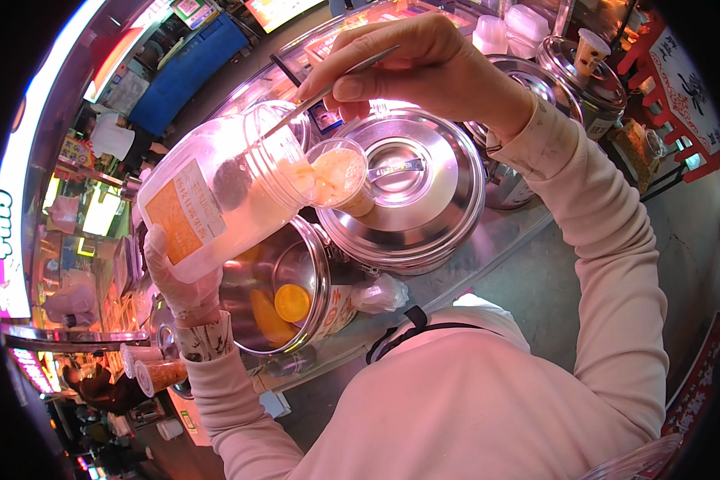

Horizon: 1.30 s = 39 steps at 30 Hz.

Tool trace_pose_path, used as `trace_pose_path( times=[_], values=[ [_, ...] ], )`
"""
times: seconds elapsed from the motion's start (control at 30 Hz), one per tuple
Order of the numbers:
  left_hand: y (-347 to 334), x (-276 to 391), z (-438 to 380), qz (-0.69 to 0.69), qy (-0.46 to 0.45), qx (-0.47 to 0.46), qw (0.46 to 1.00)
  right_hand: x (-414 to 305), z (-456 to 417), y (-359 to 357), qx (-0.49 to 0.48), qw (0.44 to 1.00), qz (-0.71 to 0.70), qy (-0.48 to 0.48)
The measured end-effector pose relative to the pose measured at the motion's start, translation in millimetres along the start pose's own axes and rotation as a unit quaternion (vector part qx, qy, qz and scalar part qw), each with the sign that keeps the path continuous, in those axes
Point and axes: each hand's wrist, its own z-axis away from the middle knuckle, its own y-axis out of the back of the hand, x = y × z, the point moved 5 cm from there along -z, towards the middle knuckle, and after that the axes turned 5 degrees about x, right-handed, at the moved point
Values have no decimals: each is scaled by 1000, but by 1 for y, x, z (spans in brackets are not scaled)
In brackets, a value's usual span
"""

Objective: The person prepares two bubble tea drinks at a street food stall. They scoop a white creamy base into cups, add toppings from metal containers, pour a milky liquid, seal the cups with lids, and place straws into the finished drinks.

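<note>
My left hand (183, 279), in a thin clear glove, holds a large translucent plastic jar (234, 198) tilted, its mouth over a clear plastic cup (342, 177). Pale orange drink with froth is in the cup, and some liquid shows at the jar's lip. A dark lump lies inside the jar. My right hand (396, 75), bare, grips a thin metal spoon or stirrer (330, 87) whose far end reaches the jar's mouth. The cup stands on or against the lid of a round stainless steel pot (438, 192).
Nearer me is an open steel pot (321, 288) with yellow items inside. More lidded steel pots (600, 90) stand at the upper right, one with a filled cup (591, 51). Filled cups (159, 375) are at the lower left. A plastic bag (381, 294) lies beside the open pot.
</note>
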Motion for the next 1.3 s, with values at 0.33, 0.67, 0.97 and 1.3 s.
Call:
trace_pose_path(
  times=[0.33,0.67,0.97,1.3],
  values=[
    [3,2,1,-6,9,-5,1000,1,0,-2,8,1000,-2,-14],
    [-1,2,1,5,5,-14,1000,12,-7,-5,17,994,-90,63],
    [2,4,1,-4,-1,-10,1000,12,-10,-5,4,998,-55,36],
    [-2,6,3,9,-1,-7,1000,19,-12,-8,13,993,-112,45]
  ],
)
